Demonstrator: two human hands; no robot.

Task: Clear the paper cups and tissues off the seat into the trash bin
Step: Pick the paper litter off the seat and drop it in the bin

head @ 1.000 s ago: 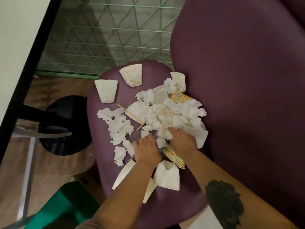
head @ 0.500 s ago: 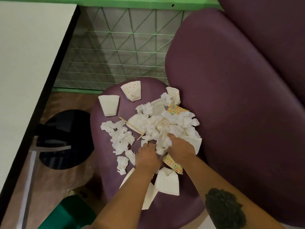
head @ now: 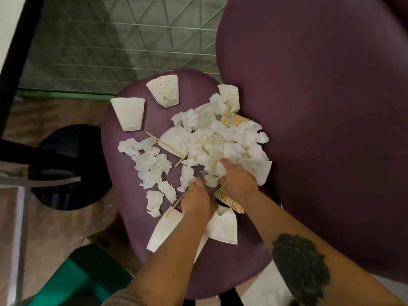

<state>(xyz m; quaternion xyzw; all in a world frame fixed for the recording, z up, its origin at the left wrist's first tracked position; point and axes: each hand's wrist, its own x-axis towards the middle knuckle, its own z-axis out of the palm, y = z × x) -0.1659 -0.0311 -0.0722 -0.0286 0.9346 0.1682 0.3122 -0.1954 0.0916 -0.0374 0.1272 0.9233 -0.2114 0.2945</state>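
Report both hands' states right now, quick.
Left hand: knuckles up on the purple seat, fingers curled under; whether it holds anything cannot be told.
Right hand: gripping crumpled white tissues from the pile.

The seat (head: 123, 195) is a deep plum purple; the crumpled tissues (head: 150, 164) are plain white; one flattened cup (head: 129, 113) is white, another (head: 164, 89) white with orange dots; two scraps (head: 230, 120) look yellow with multicoloured marks, though blurred; the mesh panel (head: 110, 40) is pale green; the forearm tattoo (head: 302, 266) is black.
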